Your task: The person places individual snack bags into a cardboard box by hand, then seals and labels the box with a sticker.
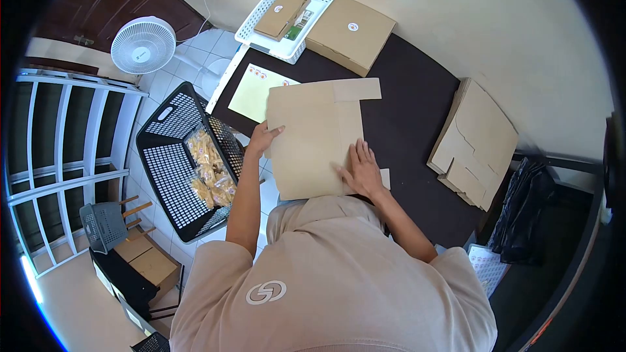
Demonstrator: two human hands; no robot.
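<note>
A flat brown cardboard sheet with flaps lies in front of me, its near edge at my waist. My left hand grips its left edge, thumb on top and the fingers hidden beneath. On the right part of the sheet my right hand lies palm down with its fingers spread. Partly under the sheet's upper left corner is a pale yellow sticker sheet with small round stickers along its top.
On the dark table stand a closed cardboard box, a white basket holding a smaller box, and stacked flat cardboard. A black crate with packaged goods and a white fan are at left.
</note>
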